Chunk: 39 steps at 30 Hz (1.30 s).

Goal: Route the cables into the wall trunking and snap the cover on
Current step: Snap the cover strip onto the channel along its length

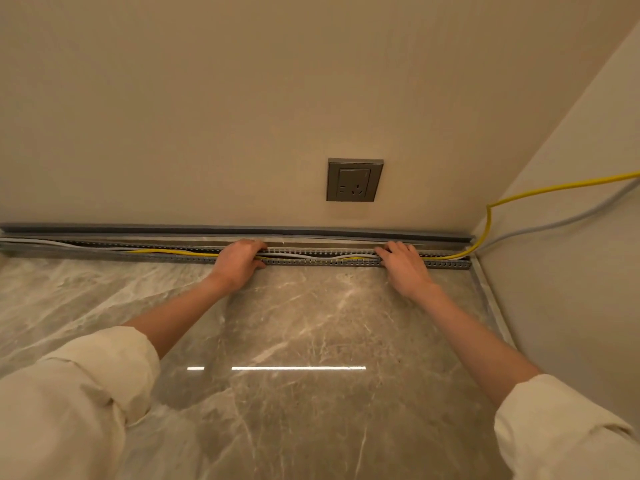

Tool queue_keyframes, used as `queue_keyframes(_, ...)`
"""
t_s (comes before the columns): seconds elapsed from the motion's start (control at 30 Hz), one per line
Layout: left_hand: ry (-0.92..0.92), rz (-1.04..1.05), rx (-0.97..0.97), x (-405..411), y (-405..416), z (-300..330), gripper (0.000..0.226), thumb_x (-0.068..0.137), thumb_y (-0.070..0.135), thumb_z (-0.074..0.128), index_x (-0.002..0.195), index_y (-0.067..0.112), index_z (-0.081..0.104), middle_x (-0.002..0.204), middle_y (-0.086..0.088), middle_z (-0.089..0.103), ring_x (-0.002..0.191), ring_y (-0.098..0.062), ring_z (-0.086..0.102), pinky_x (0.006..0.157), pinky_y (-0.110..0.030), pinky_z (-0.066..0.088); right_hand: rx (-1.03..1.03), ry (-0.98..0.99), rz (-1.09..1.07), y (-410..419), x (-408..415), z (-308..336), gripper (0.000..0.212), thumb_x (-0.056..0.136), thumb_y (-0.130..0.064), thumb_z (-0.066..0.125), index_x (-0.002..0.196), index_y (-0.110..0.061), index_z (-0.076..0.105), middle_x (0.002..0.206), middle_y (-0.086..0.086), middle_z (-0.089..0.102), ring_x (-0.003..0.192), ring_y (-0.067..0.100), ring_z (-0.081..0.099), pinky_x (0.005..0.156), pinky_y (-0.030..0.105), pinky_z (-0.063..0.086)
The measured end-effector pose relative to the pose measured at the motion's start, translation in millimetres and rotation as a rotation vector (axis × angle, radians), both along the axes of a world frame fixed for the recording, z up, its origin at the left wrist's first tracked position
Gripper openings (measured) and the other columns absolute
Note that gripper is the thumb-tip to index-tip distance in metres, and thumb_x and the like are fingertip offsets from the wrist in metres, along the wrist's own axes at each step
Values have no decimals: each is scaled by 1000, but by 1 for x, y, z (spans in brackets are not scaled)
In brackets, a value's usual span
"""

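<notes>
Head view, looking down along a marble floor to the foot of a beige wall; a grey slotted trunking lies along the junction of floor and wall, open on its upper side, its left end cut off by the frame edge and its right end stopping just short of the corner. A long grey cover strip lies behind the trunking against the wall, separate from it; whether it touches the trunking cannot be told. A yellow cable and a grey cable run inside the channel; both leave at the right end, rise past the side wall and are cut off at the right edge; their course beneath the hands is hidden. The left hand has its fingers curled over the trunking's near wall into the channel; the fingertips are hidden inside, so whether they pinch a cable cannot be made out. The right hand lies well to the right of it, fingers fairly straight and laid across the top of the trunking, pressing down; what lies under them is hidden. Cream sleeves are rolled to the forearm; a grey wall socket sits above the trunking between the two hands.
</notes>
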<state>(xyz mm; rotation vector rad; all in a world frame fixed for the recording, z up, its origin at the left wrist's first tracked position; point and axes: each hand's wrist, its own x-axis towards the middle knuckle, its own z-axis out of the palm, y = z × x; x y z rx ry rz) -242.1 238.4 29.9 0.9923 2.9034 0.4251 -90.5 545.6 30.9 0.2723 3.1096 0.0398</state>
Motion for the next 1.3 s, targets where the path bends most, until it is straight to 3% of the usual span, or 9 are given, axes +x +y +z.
queue_keyframes(0.17,42,-51,-59,-2,-1,4,46,80,30,71,120,11,58,111,-12,68,103,-32,60,83,-41,50,-74,80,-17,2,6,-5,45,94,-15,53,137,-11,44,130,10,52,121,26,46,103,38,37)
queue_keyframes(0.3,129,-134,30,-4,7,14,48,82,43,66,114,7,62,104,-12,69,99,-31,62,80,-41,51,-94,121,-35,1,12,-8,49,94,-17,53,140,-9,40,137,11,47,127,27,42,108,39,34)
queue_keyframes(0.4,263,-178,82,-7,18,22,34,90,33,59,108,4,63,97,-15,69,90,-32,63,74,-41,51,-112,146,-48,0,14,-8,50,94,-16,53,141,-9,38,140,12,44,130,27,40,111,39,33)
queue_keyframes(0.5,317,-157,18,-10,29,26,27,92,24,57,110,4,62,102,-15,68,94,-33,61,76,-42,50,-135,168,-64,-1,14,-8,50,94,-17,52,141,-9,37,141,12,43,132,27,39,112,39,32)
queue_keyframes(0.7,295,-69,-67,-9,38,14,23,91,20,56,109,6,61,107,-14,64,99,-32,57,83,-42,47,-138,179,-68,-3,13,-9,50,93,-17,53,141,-9,38,140,12,43,131,27,39,111,39,32)
queue_keyframes(0.9,305,23,-89,-4,46,8,17,85,15,63,99,5,61,97,-15,61,90,-32,56,75,-42,47,-166,200,-83,-2,20,-10,50,91,-13,53,138,-8,40,137,13,43,128,28,40,109,40,33)
queue_keyframes(1.17,345,77,-220,0,52,13,20,79,-1,63,95,8,54,94,-11,58,87,-27,52,79,-37,43,-251,327,-206,7,40,-9,45,87,-5,57,131,-4,49,129,14,49,120,27,45,105,40,38)
queue_keyframes(1.3,412,64,-252,-3,43,18,22,75,-4,65,88,9,52,87,-9,58,81,-27,53,73,-36,43,-288,390,-265,14,46,-10,41,86,-2,56,127,-1,53,123,15,51,117,28,46,102,40,41)
